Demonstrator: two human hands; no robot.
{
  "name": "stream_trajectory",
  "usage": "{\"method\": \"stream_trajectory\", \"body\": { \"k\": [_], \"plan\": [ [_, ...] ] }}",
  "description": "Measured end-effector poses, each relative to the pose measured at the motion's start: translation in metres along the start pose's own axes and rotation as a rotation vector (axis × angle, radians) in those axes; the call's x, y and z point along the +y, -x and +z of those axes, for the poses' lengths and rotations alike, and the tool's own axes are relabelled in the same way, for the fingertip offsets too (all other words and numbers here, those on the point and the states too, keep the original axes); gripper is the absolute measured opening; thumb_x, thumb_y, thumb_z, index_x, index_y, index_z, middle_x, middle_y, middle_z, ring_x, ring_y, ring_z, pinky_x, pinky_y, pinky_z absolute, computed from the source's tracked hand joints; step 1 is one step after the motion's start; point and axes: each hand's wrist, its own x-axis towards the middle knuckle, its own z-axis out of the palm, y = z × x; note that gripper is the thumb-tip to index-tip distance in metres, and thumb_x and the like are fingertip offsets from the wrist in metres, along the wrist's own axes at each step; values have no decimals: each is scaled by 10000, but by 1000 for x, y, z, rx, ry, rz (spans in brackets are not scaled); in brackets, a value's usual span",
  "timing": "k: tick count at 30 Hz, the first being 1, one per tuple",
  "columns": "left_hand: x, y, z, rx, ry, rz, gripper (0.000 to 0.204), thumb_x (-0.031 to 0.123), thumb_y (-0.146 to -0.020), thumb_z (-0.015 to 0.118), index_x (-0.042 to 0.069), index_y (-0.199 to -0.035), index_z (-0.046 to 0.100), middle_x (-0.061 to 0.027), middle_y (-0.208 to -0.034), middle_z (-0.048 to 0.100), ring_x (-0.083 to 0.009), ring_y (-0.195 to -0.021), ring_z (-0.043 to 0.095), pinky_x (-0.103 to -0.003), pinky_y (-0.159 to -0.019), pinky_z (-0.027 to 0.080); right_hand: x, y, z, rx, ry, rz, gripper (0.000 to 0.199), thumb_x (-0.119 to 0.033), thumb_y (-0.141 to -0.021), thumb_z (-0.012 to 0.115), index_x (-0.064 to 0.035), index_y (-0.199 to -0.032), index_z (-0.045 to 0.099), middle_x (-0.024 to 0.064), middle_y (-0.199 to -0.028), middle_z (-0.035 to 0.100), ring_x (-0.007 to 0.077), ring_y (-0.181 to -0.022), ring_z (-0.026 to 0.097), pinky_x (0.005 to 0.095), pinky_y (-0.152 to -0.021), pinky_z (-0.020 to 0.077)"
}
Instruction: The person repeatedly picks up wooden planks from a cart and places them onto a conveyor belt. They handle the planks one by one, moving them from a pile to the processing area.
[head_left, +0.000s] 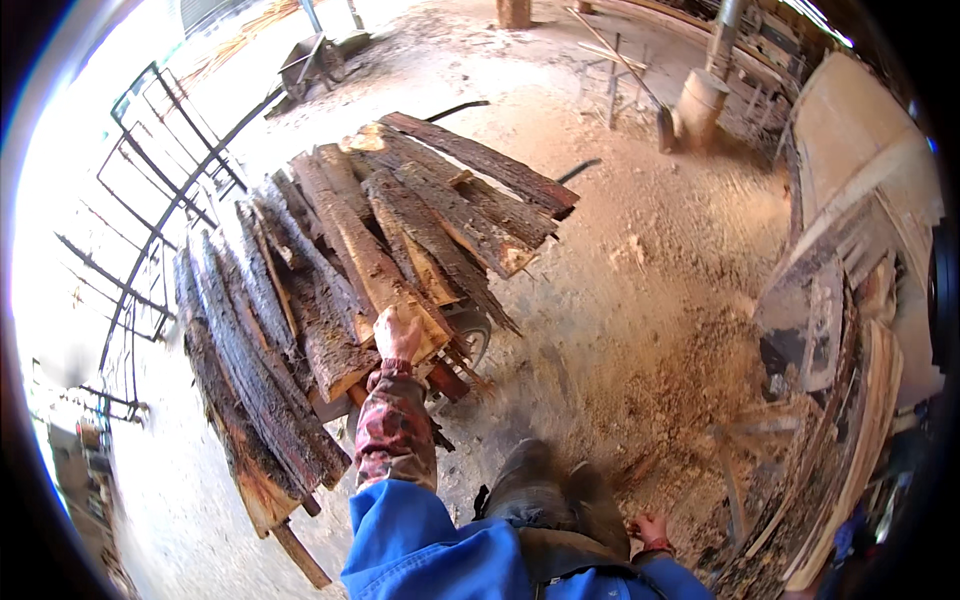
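Observation:
A pile of rough bark-covered wood slabs (275,290) lies fanned out in front of me, on a support mostly hidden beneath it. My left hand (398,335) is closed at the near end of one long brown slab (345,235), in the middle of the pile. Its sleeve is patterned red and brown below a blue garment. My right hand (650,528) hangs low beside my right leg, away from the pile. Its fingers are loosely curled and apart, with nothing visible in them.
Sawdust and chips cover the floor (620,330). A dark metal rack (160,190) stands left of the pile, and a wheelbarrow (312,65) beyond it. Long boards (865,440) lean along the right. A log stump (700,105) stands at the far right beside a long-handled tool (664,128).

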Motion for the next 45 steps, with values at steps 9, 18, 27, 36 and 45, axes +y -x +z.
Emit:
{"method": "stream_trajectory", "body": {
  "k": [9,18,27,36,45],
  "plan": [
    [32,35,-4,-256,-302,518,864,404,-573,775,24,-1266,427,-207,-1252,476,-383,-1143,443,-492,-961,356,57,11,5,109,-64,-32,246,-255,-814,646,-10,-813,651,82,-681,635,169,-584,616,311,-521,521],
    [92,83,-4,86,-203,726,517,252,-673,717,-30,-1073,549,-210,-1047,587,-330,-974,557,-427,-856,448,112,43,30,325,-204,93,296,-312,-769,677,-26,-844,692,77,-690,661,153,-595,642,318,-537,541],
    [135,121,0,-43,-8,932,288,133,-748,656,-83,-931,605,-232,-892,626,-326,-815,602,-396,-759,497,116,72,8,687,-122,37,320,-364,-718,681,-53,-791,701,101,-697,662,214,-676,643,343,-620,519],
    [205,218,31,-346,-80,887,292,161,-818,647,-91,-961,615,-224,-911,646,-314,-832,621,-394,-801,494,66,65,-232,1323,215,-184,602,-297,-701,715,-8,-1193,523,206,-1096,549,380,-1022,527,424,-880,441],
    [175,311,70,-728,124,439,339,214,-813,688,-88,-947,615,-181,-902,660,-281,-834,635,-355,-749,511,30,61,-355,1140,124,-394,444,-348,-759,694,-6,-1033,621,155,-929,634,307,-844,625,388,-748,517]
  ]
}}
